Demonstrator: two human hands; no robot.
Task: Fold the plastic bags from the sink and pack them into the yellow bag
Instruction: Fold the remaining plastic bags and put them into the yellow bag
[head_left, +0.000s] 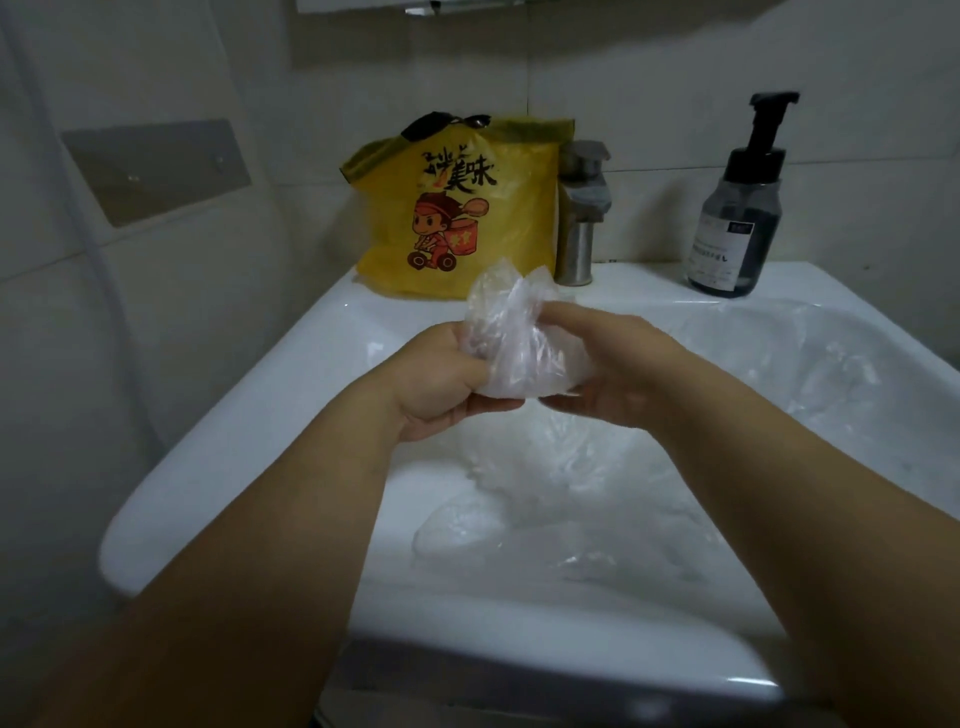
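A crumpled clear plastic bag (511, 332) is held above the white sink (218, 415) between both hands. My left hand (441, 384) grips its left side with curled fingers. My right hand (608, 369) holds its right side, the forefinger over the top and the thumb beneath. More clear plastic bags (571, 493) lie loose in the basin under my hands. The yellow bag (457, 208), printed with a cartoon delivery rider, stands upright on the sink's back ledge, just behind the held bag.
A metal tap (579, 213) stands right of the yellow bag. A dark pump soap bottle (737, 218) sits at the back right of the ledge. Tiled walls close in behind and to the left, with a clear wall plate (156, 171).
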